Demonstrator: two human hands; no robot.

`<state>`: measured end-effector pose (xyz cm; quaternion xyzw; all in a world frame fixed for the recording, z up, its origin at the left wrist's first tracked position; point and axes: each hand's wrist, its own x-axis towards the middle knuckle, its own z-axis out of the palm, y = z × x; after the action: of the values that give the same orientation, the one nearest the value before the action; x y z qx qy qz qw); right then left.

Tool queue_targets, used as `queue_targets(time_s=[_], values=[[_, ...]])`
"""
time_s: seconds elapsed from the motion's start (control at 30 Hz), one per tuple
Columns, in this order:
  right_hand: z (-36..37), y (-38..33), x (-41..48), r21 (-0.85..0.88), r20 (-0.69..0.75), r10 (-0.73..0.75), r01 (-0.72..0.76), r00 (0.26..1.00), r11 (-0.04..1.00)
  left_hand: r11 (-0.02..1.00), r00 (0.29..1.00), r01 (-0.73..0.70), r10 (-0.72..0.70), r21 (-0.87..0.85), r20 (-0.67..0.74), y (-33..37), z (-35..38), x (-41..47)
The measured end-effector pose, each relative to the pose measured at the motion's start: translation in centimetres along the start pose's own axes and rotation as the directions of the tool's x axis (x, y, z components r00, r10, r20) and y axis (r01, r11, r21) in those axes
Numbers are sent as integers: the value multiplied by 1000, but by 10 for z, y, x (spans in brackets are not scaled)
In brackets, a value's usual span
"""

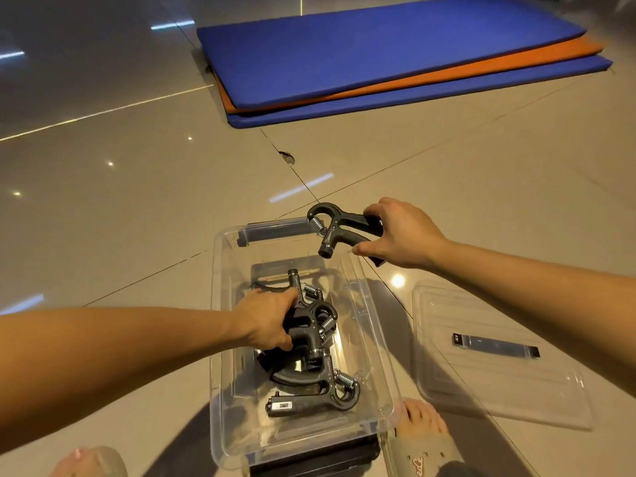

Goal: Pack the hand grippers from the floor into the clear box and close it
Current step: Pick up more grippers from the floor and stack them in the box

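Observation:
The clear box (220, 304) stands open on the floor in front of me, with several dark grey hand grippers (309, 383) piled inside. My left hand (266, 320) reaches into the box and grips one of them near the top of the pile. Over the box's far right corner, my right hand (401, 234) holds another hand gripper (339, 227) by its handles, spring end pointing left. The clear lid (495, 376) lies flat on the floor to the right of the box.
Stacked blue and orange mats (389, 53) lie on the floor farther ahead. My feet (421, 435) in sandals flank the box's near end. A dark latch (275, 230) sits on the box's far rim, another (495, 346) on the lid. Glossy beige tiles surround everything.

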<state>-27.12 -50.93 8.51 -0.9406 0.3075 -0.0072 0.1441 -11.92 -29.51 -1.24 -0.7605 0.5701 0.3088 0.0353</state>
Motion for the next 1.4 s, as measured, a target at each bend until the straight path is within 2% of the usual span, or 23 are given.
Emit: queue_targets(time_s=[0.23, 0.47, 0.87, 1.23, 1.4], values=[[0, 3, 1, 12, 9, 16, -16, 1000, 1000, 985, 995, 66, -53, 160, -86, -2, 15, 5], [2, 2, 2, 18, 23, 28, -28, 999, 999, 997, 995, 80, -81, -13, -64, -2, 13, 6], [3, 0, 2, 20, 20, 26, -27, 999, 999, 998, 998, 48, -47, 34, -30, 0, 10, 3], [3, 0, -1, 32, 19, 34, -34, 999, 999, 997, 997, 74, -75, 29, 4, 4, 7, -1], [2, -1, -2, 38, -1, 28, -28, 1000, 999, 996, 997, 73, -75, 54, 24, 10, -17, -6]])
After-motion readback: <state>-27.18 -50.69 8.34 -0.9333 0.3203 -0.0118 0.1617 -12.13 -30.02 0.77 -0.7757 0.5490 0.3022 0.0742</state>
